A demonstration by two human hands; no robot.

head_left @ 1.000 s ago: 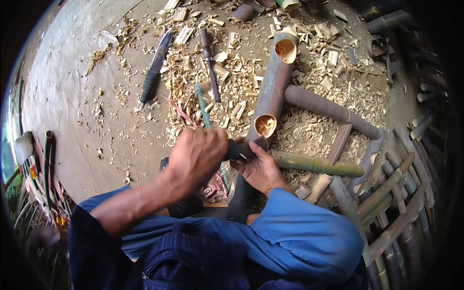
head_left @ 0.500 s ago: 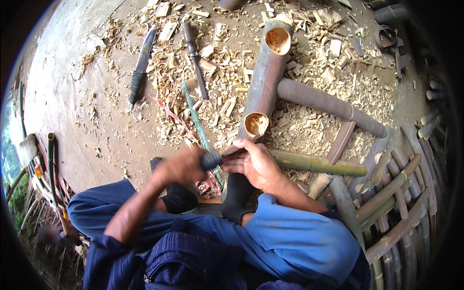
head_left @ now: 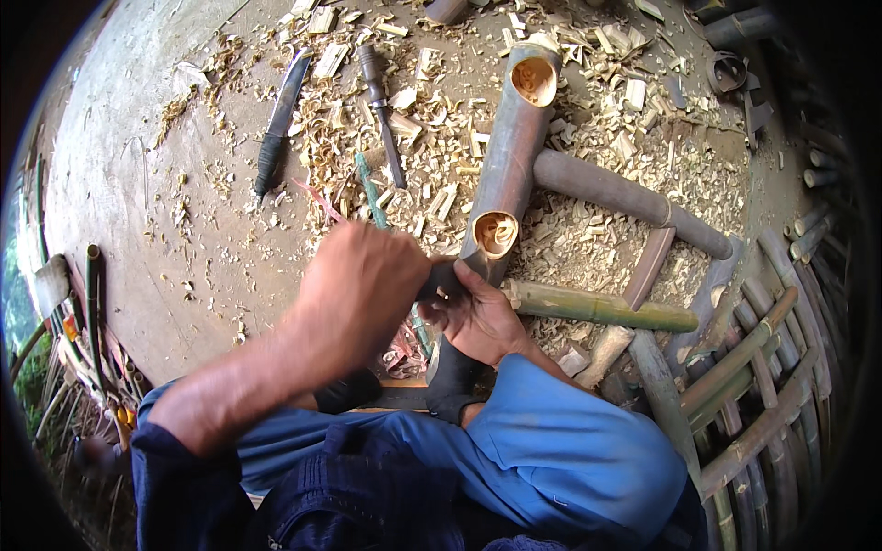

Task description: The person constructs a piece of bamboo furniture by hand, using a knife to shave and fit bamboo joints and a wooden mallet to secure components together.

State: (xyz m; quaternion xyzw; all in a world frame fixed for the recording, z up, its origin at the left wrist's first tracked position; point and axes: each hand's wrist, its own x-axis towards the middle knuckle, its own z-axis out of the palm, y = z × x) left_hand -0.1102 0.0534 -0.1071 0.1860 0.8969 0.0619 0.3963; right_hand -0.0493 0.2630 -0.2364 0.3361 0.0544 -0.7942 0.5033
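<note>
My left hand (head_left: 363, 275) is closed in a fist around the dark handle of a knife (head_left: 435, 279); its blade is mostly hidden between the hands. Beside it, my right hand (head_left: 482, 317) curls round the near end of a thick bamboo pole (head_left: 507, 170), thumb on top, close to the dark handle. Two oval holes are cut in this pole, the upper hole (head_left: 534, 82) and the lower hole (head_left: 496, 234), with pale shavings inside the lower one. From the pole's right side a thinner bamboo crosspiece (head_left: 606, 188) juts out.
On the ground at the upper left lie another knife (head_left: 280, 129) with a wrapped handle and a chisel (head_left: 379, 110). Wood chips (head_left: 588, 248) cover the ground around the pole. A green bamboo length (head_left: 606, 307) lies right of my right hand, near stacked bamboo frames (head_left: 753, 413).
My left hand has moved up and slightly right with the knife, hiding more of its handle. My right hand has turned, its fingers now more curled. The bamboo pole has shifted slightly right.
</note>
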